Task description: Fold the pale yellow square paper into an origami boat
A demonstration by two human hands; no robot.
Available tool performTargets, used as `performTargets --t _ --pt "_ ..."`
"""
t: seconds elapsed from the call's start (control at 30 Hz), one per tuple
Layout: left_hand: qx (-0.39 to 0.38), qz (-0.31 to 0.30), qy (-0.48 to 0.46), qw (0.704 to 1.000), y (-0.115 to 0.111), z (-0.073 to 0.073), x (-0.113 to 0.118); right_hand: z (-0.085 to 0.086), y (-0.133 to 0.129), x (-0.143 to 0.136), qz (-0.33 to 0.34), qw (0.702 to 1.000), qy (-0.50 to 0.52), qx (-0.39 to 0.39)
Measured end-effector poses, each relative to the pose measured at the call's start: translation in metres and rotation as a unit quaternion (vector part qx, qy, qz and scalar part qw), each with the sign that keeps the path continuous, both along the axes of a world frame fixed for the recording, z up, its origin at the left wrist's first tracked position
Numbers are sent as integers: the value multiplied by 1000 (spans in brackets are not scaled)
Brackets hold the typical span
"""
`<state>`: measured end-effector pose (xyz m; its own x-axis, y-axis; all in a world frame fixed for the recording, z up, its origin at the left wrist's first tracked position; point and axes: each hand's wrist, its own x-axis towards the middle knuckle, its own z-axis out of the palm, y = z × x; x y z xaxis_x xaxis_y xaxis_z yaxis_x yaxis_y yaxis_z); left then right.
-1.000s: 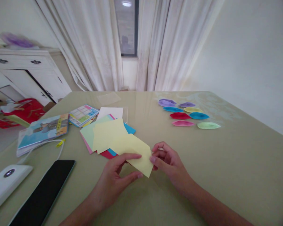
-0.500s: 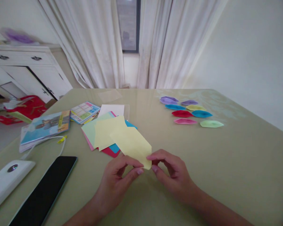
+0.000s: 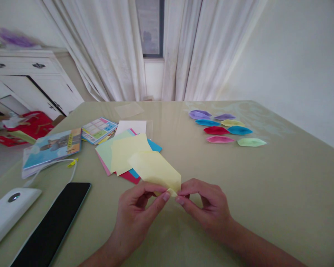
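Desk (image 3: pixel 267 193) fills most of my view, olive green and glossy, with curtains (image 3: pixel 200 48) hanging behind its far edge and a white cabinet (image 3: pixel 30 81) off to the left. On the desk's near left lie a black tablet (image 3: pixel 52 226) and, beside it, a white device (image 3: pixel 8 213). Farther back on the left sits a booklet (image 3: pixel 51 146) with a white cable (image 3: pixel 55 167) running along it. Toward the middle lies a loose stack of coloured sheets (image 3: pixel 119 152). Well apart, on the far right, folded paper boats (image 3: pixel 225 128) lie in short rows.

Near the desk's front edge, my left hand (image 3: pixel 136 218) and right hand (image 3: pixel 208 207) meet at the near corner of a yellow paper (image 3: pixel 156 168). Both hands pinch that corner between thumb and forefinger, fingertips almost touching each other. The paper slopes away from me, its far end overlapping the stack. A small fold shows at the pinched corner.
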<state>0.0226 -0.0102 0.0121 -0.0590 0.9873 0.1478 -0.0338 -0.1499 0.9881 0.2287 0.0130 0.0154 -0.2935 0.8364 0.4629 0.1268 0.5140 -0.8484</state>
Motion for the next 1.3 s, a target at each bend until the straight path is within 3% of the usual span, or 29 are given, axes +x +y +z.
performTargets --t 0.33,0.67,1.3 --pt "7 21 1 1000 3 0 3 0 0 -2 -18 996 37 -77" --pt "21 7 -49 999 2 5 6 -1 0 -4 -10 995 58 -82" --pt "-15 50 -21 998 0 0 5 2 2 -8 23 971 138 -194"
